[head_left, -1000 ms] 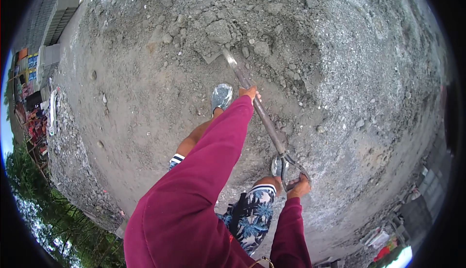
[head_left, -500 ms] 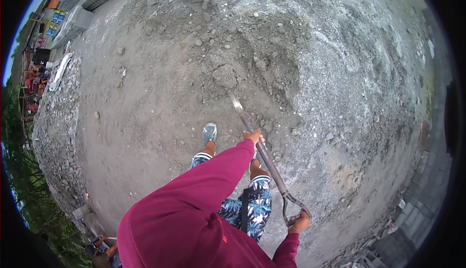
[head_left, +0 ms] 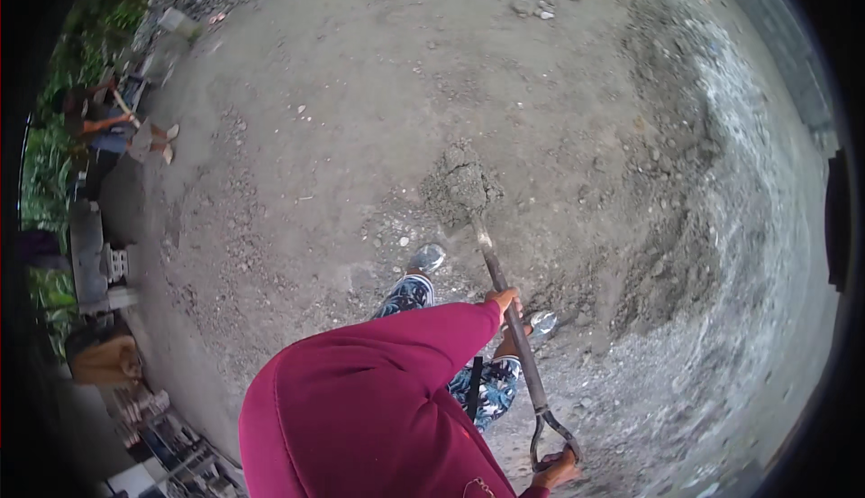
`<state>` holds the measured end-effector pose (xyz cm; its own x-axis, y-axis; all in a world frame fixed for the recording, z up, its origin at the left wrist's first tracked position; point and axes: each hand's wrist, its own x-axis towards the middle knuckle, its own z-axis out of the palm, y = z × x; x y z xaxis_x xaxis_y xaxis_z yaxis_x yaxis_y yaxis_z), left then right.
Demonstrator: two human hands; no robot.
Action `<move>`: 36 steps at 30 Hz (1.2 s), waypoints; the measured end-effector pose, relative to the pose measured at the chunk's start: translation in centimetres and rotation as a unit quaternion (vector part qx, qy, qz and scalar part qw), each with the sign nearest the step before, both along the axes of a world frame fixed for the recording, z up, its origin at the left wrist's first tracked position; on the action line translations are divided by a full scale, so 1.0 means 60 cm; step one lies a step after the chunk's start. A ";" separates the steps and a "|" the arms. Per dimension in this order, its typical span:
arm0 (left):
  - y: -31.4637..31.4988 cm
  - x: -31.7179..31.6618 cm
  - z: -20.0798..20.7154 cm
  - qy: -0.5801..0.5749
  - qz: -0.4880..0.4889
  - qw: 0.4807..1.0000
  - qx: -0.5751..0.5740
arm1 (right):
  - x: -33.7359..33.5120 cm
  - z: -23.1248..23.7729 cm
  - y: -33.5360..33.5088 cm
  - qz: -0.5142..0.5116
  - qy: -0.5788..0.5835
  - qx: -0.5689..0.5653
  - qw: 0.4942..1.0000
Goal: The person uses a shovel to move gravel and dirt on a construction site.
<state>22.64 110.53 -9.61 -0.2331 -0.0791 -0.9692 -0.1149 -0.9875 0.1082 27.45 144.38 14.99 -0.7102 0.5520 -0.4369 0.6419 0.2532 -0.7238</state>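
A long-handled shovel [head_left: 523,345] slants away from me, from lower right toward the middle of the view. My left hand [head_left: 506,301] is closed around its shaft, roughly halfway along. At the near end, my right hand [head_left: 559,471] grips the D-shaped handle [head_left: 551,433]. A heap of damp grey sandy soil [head_left: 464,182] covers the blade, so the metal there is hidden. Whether the blade touches the ground I cannot tell.
Dug, loose soil [head_left: 671,237] spreads to the right, with a whitish powdery strip [head_left: 743,92] beyond. Another person [head_left: 113,128] holds a long tool at the far left. Stones [head_left: 532,9] dot the far ground. Blocks and stacked material [head_left: 90,255] line the left edge.
I have turned to the left, so the dug soil now lies to my right. The shovel has swung along, its blade now heaped with soil. Both hands keep their grip.
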 end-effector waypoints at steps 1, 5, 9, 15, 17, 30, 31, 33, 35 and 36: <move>-0.082 0.059 0.001 -0.010 0.038 0.999 -0.031 | 0.011 -0.042 -0.053 0.068 0.011 -0.040 0.997; -0.496 0.342 0.062 -0.070 0.215 0.956 -0.185 | 0.032 -0.074 -0.448 0.297 -0.069 -0.186 0.934; -0.798 0.638 0.238 -0.205 0.363 0.845 -0.335 | 0.182 0.057 -0.884 0.528 -0.066 -0.385 0.754; -0.858 0.771 0.192 -0.198 0.209 0.911 -0.296 | 0.219 0.188 -1.084 0.703 0.050 -0.356 0.614; -0.851 0.903 0.197 -0.081 0.310 0.873 -0.367 | 0.185 0.247 -1.060 0.720 0.064 -0.393 0.568; -0.329 -0.098 0.070 0.115 -0.066 0.991 0.035 | -0.257 0.264 -0.535 0.662 0.119 -0.126 0.729; -0.281 -0.174 0.093 0.144 -0.115 0.982 0.034 | -0.273 0.267 -0.500 0.673 0.092 -0.079 0.730; -0.226 -0.333 0.136 0.200 -0.209 0.957 0.024 | -0.334 0.259 -0.445 0.696 0.066 0.001 0.715; -0.182 -0.463 0.159 0.177 -0.260 0.949 0.008 | -0.381 0.230 -0.422 0.690 0.038 0.039 0.721; -0.156 -0.509 0.163 0.206 -0.294 0.933 0.018 | -0.415 0.225 -0.413 0.690 0.033 0.058 0.721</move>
